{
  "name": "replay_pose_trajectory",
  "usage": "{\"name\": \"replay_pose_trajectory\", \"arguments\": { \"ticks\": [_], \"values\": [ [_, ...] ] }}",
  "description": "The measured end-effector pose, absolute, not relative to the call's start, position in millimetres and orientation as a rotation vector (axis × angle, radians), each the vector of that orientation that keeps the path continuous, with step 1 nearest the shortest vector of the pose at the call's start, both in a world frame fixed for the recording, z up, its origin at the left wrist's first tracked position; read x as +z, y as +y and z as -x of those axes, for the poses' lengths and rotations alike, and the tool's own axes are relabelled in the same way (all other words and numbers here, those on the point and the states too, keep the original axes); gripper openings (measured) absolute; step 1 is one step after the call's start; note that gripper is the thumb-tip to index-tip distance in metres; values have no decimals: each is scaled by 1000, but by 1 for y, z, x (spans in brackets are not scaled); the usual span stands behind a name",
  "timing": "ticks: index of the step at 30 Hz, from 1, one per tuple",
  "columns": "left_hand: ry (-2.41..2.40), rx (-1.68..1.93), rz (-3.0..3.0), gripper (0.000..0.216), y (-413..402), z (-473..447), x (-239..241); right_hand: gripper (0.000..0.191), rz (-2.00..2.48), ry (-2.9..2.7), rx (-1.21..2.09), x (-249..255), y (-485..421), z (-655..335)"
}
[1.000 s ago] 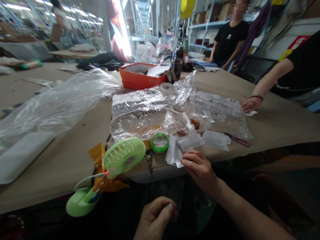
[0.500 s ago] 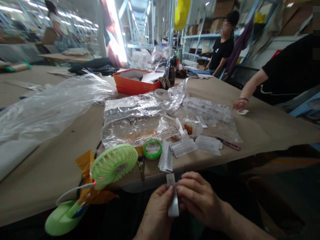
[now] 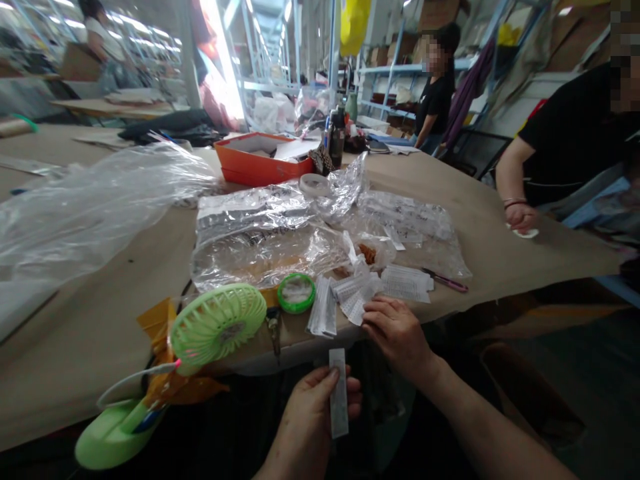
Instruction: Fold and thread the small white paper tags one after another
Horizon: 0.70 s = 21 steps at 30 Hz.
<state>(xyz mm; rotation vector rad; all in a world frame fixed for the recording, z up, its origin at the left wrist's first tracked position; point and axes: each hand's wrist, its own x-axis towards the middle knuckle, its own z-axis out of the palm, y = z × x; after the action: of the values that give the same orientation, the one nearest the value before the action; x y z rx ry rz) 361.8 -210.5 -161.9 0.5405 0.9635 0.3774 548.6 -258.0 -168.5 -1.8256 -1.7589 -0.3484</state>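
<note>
My left hand (image 3: pixel 320 400) grips a narrow whitish strip (image 3: pixel 339 393), like a label, upright between thumb and fingers below the table edge. At the table's edge, my right hand (image 3: pixel 400 333) has its fingertips closed on the near edge of a fanned pile of printed paper labels (image 3: pixel 356 297). How many labels it pinches is hidden. To the left of that pile lies another bundle of labels (image 3: pixel 323 310), and to its right a third pile (image 3: pixel 406 283). A green-rimmed round dish (image 3: pixel 296 293) sits beside the left bundle.
A green fan (image 3: pixel 220 327) stands at the table's front left, near thread snips (image 3: pixel 273 330). Clear plastic bags (image 3: pixel 270 247) lie behind the labels, with an orange box (image 3: pixel 260 160) farther back. A pink-handled pen-like tool (image 3: pixel 450 283) lies right. A co-worker's hand (image 3: pixel 521 217) rests on the table.
My right hand has left the strip and reached forward to the middle label pile, which is now more fanned. My left hand keeps the strip. The co-worker's hand has moved right.
</note>
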Motion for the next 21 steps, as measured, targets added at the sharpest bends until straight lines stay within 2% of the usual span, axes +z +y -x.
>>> {"name": "replay_pose_trajectory", "arguments": {
  "ticks": [6, 10, 13, 21],
  "values": [
    [944, 334, -541, 17, -212, -366, -158, 12, 1745, -1714, -341, -171, -257, -553],
    [946, 320, -542, 15, -215, -369, -158, 23, 1843, -1798, -355, -166, -255, -550],
    [946, 321, -522, 15, -217, -370, -159, 17, 1788, -1800, -349, -167, -254, -553],
    [903, 319, -500, 15, -215, -373, -155, 18, 1472, -1600, -172, -167, -269, -545]
  ]
}}
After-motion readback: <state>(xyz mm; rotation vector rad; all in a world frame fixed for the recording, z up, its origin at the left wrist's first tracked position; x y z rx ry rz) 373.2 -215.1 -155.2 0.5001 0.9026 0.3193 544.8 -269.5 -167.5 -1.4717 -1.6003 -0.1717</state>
